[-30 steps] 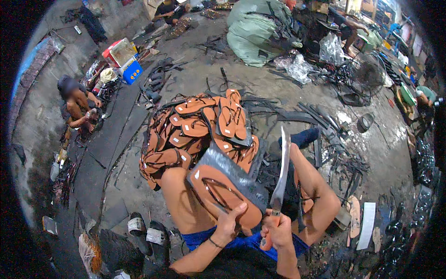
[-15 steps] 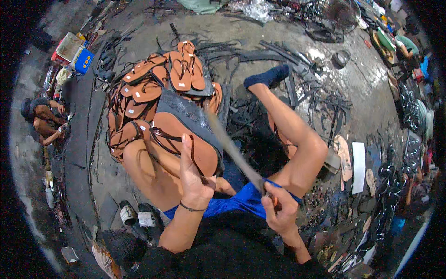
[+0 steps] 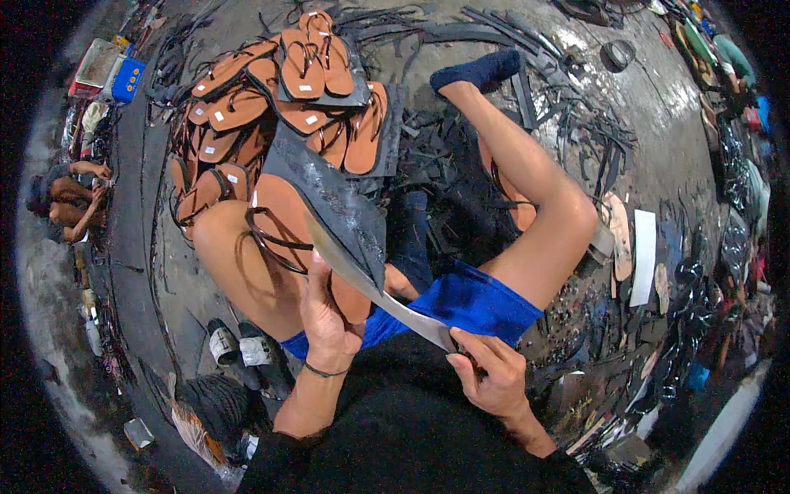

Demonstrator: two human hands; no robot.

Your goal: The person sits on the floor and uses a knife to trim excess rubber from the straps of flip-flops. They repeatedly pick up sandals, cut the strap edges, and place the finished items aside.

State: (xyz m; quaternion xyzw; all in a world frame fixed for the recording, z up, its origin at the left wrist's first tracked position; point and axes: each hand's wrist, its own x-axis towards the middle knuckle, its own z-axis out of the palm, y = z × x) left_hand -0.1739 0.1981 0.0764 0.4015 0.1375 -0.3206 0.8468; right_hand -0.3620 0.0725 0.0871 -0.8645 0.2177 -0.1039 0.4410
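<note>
Clock: centred on the middle of the view, twelve at the top.
Held sandal: one, brown-soled with a dark thong strap (image 3: 284,206), between nine and ten o'clock, above the lap.
Dark sheet: one (image 3: 337,198), just beside the held sandal on its two o'clock side.
Knife: one, with a long curved blade (image 3: 366,284), its tip toward ten o'clock, crossing over the held sandal in view; contact cannot be told.
Left hand: one, at seven o'clock (image 3: 329,325), half open, gripping the lower end of the held sandal, thumb up at its edge; the other fingers are partly hidden.
Right hand: one, at five o'clock (image 3: 494,375), curled closed around the knife's handle, which is mostly hidden, thumb and forefinger by the blade's base.
Sandal pile: many overlapping, too many to count surely, between ten and eleven o'clock (image 3: 239,111); two lie side by side on top.
Slippers: two, dark with pale bands, at eight o'clock (image 3: 254,349).
Socked feet: two, one at one o'clock (image 3: 477,72), one near the centre.
White strip: one, at three o'clock (image 3: 643,259).
Co-worker: one, crouching at nine o'clock (image 3: 70,198).
Box: one, blue, red and white, at ten o'clock (image 3: 126,80).
</note>
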